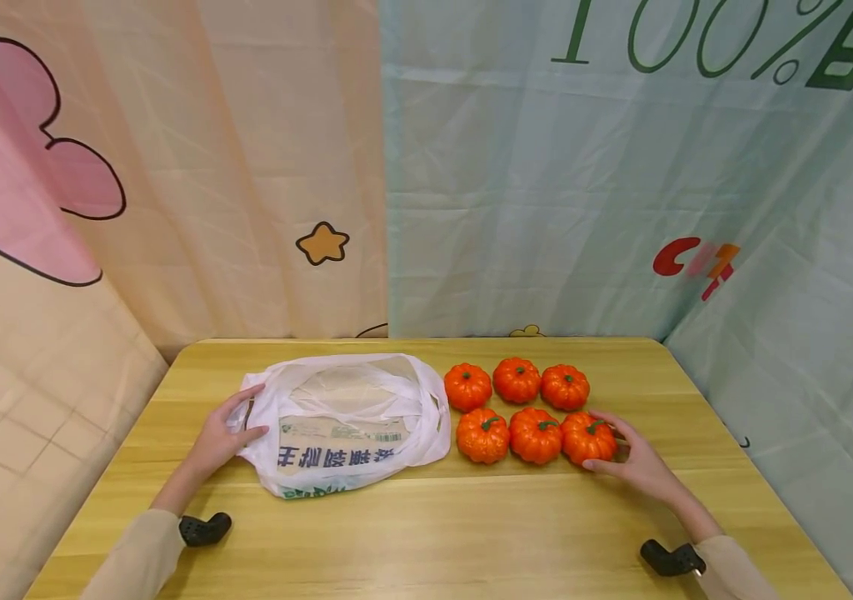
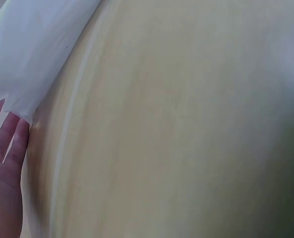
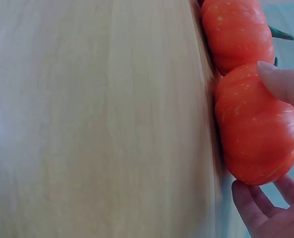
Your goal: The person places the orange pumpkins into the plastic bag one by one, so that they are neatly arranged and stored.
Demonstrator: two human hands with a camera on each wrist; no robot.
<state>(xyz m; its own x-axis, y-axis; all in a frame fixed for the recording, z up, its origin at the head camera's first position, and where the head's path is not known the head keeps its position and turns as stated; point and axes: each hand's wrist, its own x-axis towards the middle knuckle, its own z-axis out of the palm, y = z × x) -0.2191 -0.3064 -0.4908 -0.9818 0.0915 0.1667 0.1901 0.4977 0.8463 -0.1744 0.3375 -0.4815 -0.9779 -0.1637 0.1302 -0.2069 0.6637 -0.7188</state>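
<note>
Head view: on the table (image 1: 434, 533), a white plastic bag (image 1: 426, 442) lies left of six orange pumpkins (image 1: 516, 381); its limp mouth could sag if the left hand (image 1: 216, 437), fingers spread against its left side, slips. The near-right pumpkin (image 1: 586, 437), between the curled thumb and fingers of the right hand (image 1: 642, 462), could roll into its left neighbour (image 1: 535, 436) if gripped unevenly. Plastic hides some left fingertips; the right wrist view crops the right hand.

A curtained booth, building type indeterminate, is indicated by cartoon-printed curtains (image 1: 471, 208) hanging on 3 sides of a wood-grain table (image 1: 471, 533).
</note>
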